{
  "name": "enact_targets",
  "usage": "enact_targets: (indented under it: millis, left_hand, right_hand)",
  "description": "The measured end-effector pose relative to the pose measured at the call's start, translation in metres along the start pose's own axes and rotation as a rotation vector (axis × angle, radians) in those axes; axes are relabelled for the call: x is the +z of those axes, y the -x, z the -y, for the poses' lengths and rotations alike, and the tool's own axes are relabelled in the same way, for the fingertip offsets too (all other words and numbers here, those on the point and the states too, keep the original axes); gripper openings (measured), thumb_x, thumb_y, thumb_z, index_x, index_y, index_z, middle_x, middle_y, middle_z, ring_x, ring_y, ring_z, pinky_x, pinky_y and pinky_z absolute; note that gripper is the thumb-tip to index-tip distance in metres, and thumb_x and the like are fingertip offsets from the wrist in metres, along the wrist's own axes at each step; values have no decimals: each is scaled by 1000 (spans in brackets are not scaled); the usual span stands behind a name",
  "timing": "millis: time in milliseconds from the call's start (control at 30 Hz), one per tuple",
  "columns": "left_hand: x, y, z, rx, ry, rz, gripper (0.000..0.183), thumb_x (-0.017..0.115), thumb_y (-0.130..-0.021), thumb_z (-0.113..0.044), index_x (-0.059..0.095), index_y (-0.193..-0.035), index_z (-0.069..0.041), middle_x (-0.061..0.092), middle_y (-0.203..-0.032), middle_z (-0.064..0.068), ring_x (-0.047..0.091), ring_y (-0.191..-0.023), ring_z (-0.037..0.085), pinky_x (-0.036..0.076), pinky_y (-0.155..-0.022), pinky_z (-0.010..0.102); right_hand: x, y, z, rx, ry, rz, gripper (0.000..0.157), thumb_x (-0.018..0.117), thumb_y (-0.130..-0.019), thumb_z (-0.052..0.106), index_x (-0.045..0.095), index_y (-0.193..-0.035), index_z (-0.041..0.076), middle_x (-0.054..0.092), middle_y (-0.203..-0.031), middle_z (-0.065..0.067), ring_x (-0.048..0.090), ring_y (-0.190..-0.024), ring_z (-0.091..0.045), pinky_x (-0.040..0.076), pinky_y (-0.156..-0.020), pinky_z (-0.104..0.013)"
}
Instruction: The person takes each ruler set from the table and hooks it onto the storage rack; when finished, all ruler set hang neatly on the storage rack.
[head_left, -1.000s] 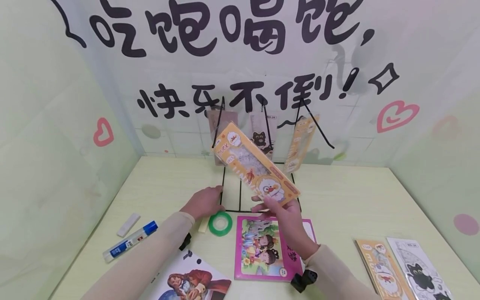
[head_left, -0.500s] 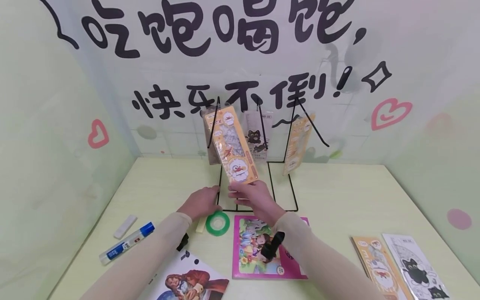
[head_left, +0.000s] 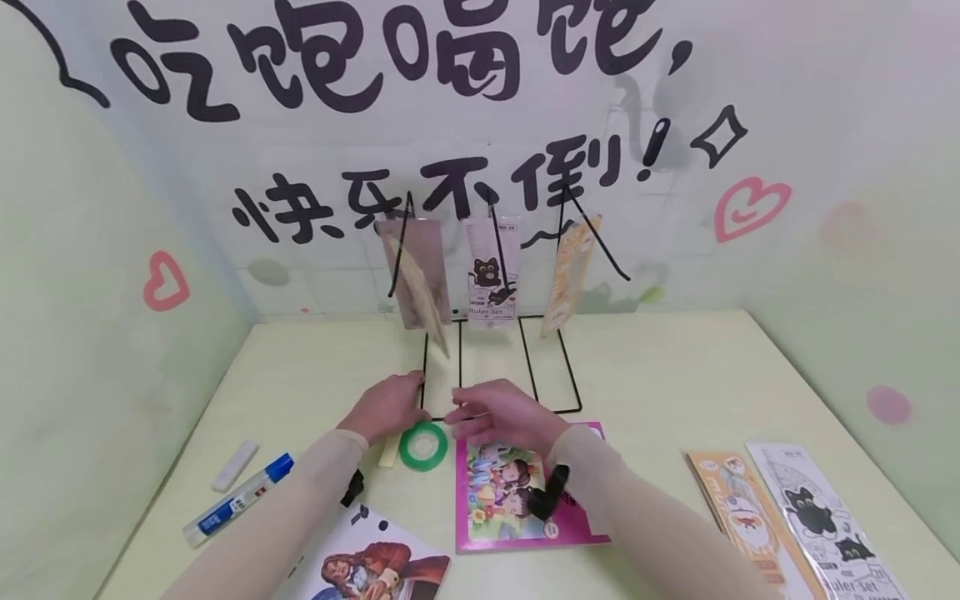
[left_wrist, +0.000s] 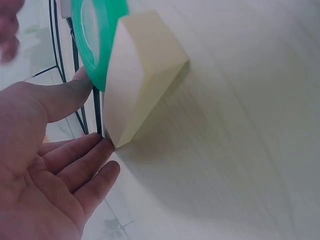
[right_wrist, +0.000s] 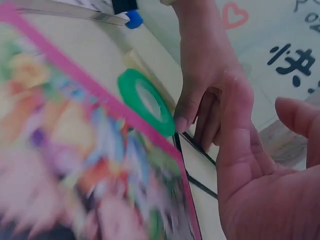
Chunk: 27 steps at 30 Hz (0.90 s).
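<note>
Rack (head_left: 528,360) of black wire stands at mid-width of the worktop (head_left: 660,375), close to the back edge. Left hand (head_left: 386,407) is at the rack's front left corner: thumb and fingers apart, tips at the base wire; cannot tell whether they pinch it. Right hand (head_left: 510,417) holds nothing, fingers loosely extended, thumb clear of them in the right wrist view; as seen from the head camera, it lies before the rack's base and over the back edge of the pink-bordered book (head_left: 487,492).

Left hook: mauve packet (head_left: 431,258), and in front of it a thin packet (head_left: 422,287), tilted and nearly edge-on. Middle hook: black-cat packet (head_left: 489,287), upright, marked "Ruler set". Right hook: orange packet (head_left: 568,279), turned and leaning.

Green tape roll (head_left: 407,450) lies flat just beside the left thumb, a cream block (head_left: 388,452) at its left. Toward the worktop's left edge: white block (head_left: 236,465) and, near it, blue-capped tube (head_left: 238,502), lying slantwise. Illustrated white book (head_left: 382,571) runs out of frame toward the front edge. Near the right edge: orange-fronted pack (head_left: 750,517) and white cat pack (head_left: 825,517), side by side. Lettered backdrop (head_left: 465,117) rises behind the back edge.
</note>
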<state>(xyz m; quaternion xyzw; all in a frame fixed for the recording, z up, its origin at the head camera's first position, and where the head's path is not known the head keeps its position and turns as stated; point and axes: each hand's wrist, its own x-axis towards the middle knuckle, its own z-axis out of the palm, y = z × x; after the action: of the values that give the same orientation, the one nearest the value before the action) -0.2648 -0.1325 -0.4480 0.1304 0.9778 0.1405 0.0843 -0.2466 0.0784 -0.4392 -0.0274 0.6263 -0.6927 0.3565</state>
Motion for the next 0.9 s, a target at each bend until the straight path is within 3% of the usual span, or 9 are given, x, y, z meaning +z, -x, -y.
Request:
enact_targets:
  millis: [133,233,300,400,467,567,667,733,900]
  left_hand:
    - [2,0,3,-5,11,-6,68,73,-75,-33,45,-130,-3,60,-113,13,58,-98,27,48,-83,42]
    - [2,-1,3,10,22,-9,68,72,-76,-32,45,-130,-1,59,-115,15,57,-100,29,47,-84,44]
    - [2,-3,2,20,13,-11,67,72,-77,-32,45,-130,-1,58,-117,15,57,-101,29,46,-84,44]
    - [2,-6,2,22,11,-4,66,71,-78,-33,45,-130,-1,58,-117,14,57,-99,28,46,-83,45]
    - [1,-6,3,14,10,-1,66,70,-78,-33,44,-130,-2,59,-114,14,57,-97,27,47,-82,44]
    - [-1,-7,3,9,27,14,66,70,-79,-32,42,-131,-1,59,-112,15,57,-97,28,47,-82,44]
    - [-2,-9,3,12,26,20,67,70,-79,-32,42,-131,0,59,-113,16,57,-100,29,47,-83,44]
    - [-1,-10,3,16,17,24,67,70,-79,-32,42,-131,0,59,-112,15,57,-99,29,47,-82,44]
    - [2,-11,1,14,1,33,63,70,-78,-33,45,-126,-2,61,-99,10,58,-87,23,49,-76,41]
  right_hand:
    - [-27,50,-9,-120,271,-75,43,63,-84,34,57,-109,-1,64,-95,-19,64,-71,-28,54,-60,-38]
    - [-59,98,-14,-220,521,-248,31,63,-85,30,60,-98,3,64,-84,-17,62,-65,-27,53,-55,-39]
    - [-82,132,-18,-256,732,-416,27,63,-85,32,61,-94,7,63,-79,-11,59,-64,-22,52,-54,-36]
    - [-114,180,-29,-189,1029,-646,34,62,-83,41,60,-95,9,61,-80,-4,57,-67,-17,48,-53,-32]
    - [-132,209,-37,-88,1170,-732,48,60,-81,50,59,-100,6,62,-87,-5,57,-72,-19,45,-53,-33]
    - [-153,242,-53,93,1248,-752,77,55,-76,65,53,-112,-3,58,-98,-19,58,-77,-28,43,-51,-39]
    - [-166,260,-68,232,1246,-749,99,50,-69,76,42,-119,-10,49,-108,-31,56,-81,-37,41,-48,-42]
    - [-171,263,-76,275,1245,-754,106,50,-66,78,38,-121,-12,46,-106,-33,55,-79,-37,41,-48,-43]
    - [-172,259,-86,291,1172,-710,114,55,-64,77,29,-125,-16,56,-87,-16,52,-73,-27,42,-50,-41]
